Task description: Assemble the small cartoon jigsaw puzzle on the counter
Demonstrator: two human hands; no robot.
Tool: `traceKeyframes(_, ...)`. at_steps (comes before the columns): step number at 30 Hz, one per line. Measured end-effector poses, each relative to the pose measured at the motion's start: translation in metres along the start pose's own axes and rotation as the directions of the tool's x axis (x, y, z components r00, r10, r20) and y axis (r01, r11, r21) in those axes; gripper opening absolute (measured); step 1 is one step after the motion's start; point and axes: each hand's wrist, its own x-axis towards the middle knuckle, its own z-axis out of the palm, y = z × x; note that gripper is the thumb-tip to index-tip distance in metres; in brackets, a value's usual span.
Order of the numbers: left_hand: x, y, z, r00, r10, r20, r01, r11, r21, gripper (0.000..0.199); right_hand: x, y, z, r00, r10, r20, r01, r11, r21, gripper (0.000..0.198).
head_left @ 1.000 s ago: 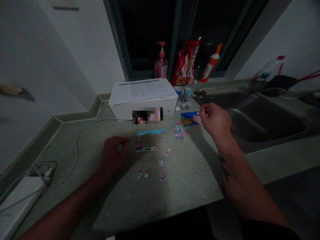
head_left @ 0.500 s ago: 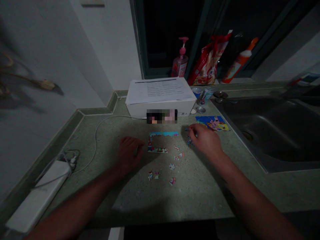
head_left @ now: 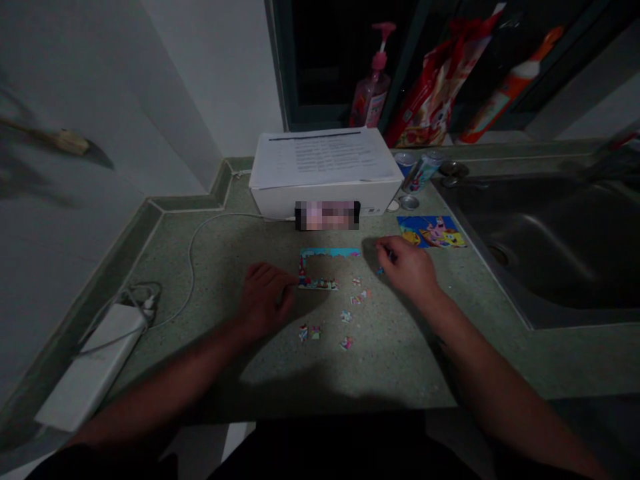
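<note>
A partly joined jigsaw puzzle [head_left: 330, 253] lies on the counter, with its top, left and bottom edges laid and a bare middle. My left hand [head_left: 266, 297] rests beside its left edge, fingers loosely bent and thumb apart, holding nothing; the index fingertip is at the border. To the right of the puzzle, my right hand [head_left: 411, 265] has thumb and fingers pinched together over the counter. What they hold, if anything, is too dark to make out. Partly under that hand is a blue puzzle piece [head_left: 380, 271]. Several loose puzzle pieces [head_left: 346, 316] are scattered below the puzzle.
A picture card [head_left: 435, 232] lies beyond my right hand, near the sink [head_left: 575, 253]. Behind the puzzle stands a white box [head_left: 325, 160] with a phone-like object [head_left: 327, 216] against it. Cans [head_left: 423, 172] are beside the box. A power strip [head_left: 95, 367] and cable lie left.
The view has tilted down slightly. My left hand has moved right, up to the puzzle's left edge. My right hand has shifted slightly and its fingertips now cover where a small blue piece showed.
</note>
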Motion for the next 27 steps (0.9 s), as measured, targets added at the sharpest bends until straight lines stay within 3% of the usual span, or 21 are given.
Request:
traceKeyframes(13, 0.0, 0.006, -0.004, 0.999, 0.045, 0.025, -0.044, 0.998, -0.051, 0.018, -0.001, 0.006, 0.007, 0.999, 0.009, 0.043, -0.012, 0.997, 0.071, 0.038)
traceKeyframes(20, 0.0, 0.013, -0.005, 0.988, 0.153, 0.011, -0.151, 0.985, -0.087, 0.02, 0.0, 0.015, 0.018, 0.994, -0.05, -0.098, 0.062, 0.991, 0.122, 0.035)
traceKeyframes(27, 0.002, 0.011, -0.005, 0.985, 0.174, -0.003, -0.174, 0.983, -0.064, 0.019, -0.001, 0.016, 0.019, 0.992, -0.065, -0.112, 0.081, 0.987, 0.142, 0.035)
